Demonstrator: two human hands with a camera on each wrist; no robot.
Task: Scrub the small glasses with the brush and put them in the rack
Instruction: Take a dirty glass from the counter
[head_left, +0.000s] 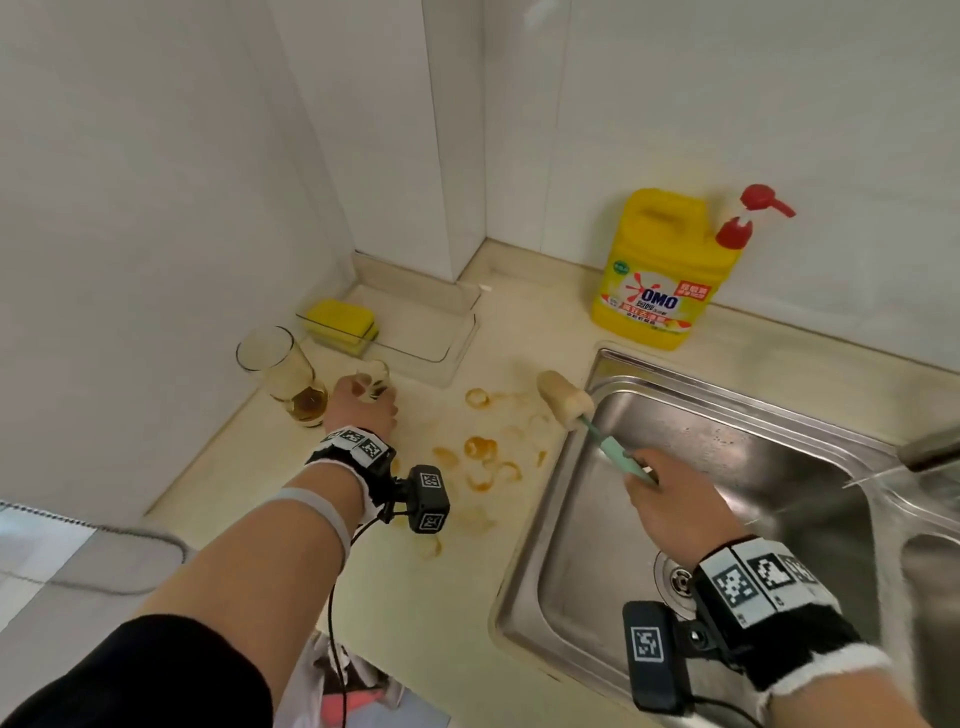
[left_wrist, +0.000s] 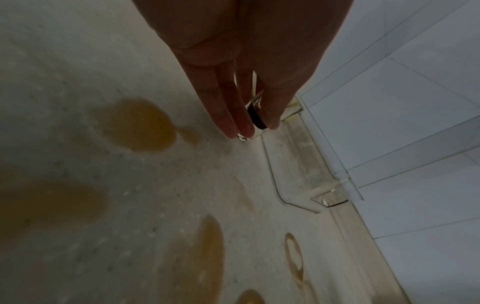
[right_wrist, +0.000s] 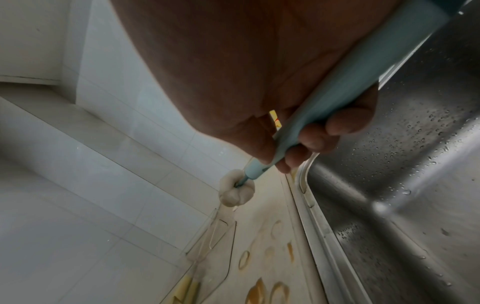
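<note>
My left hand (head_left: 363, 402) reaches down over a small clear glass (head_left: 375, 382) on the beige counter, fingers and thumb around it; in the left wrist view the small glass (left_wrist: 257, 115) shows between fingertips (left_wrist: 233, 123) and thumb. A taller glass (head_left: 283, 374) with brown dregs stands just left of it. My right hand (head_left: 660, 493) grips the pale blue handle of a sponge brush (head_left: 563, 400) over the sink's left rim; the foam head points at the counter. In the right wrist view the brush handle (right_wrist: 350, 82) runs through my curled fingers to the foam head (right_wrist: 236, 190).
A clear tray (head_left: 410, 332) with a yellow sponge (head_left: 340, 319) sits in the corner. A yellow detergent jug (head_left: 657, 270) stands behind the steel sink (head_left: 727, 457). Water streams from a tap (head_left: 930, 452) at right. Orange-brown ring stains (head_left: 480, 449) mark the counter.
</note>
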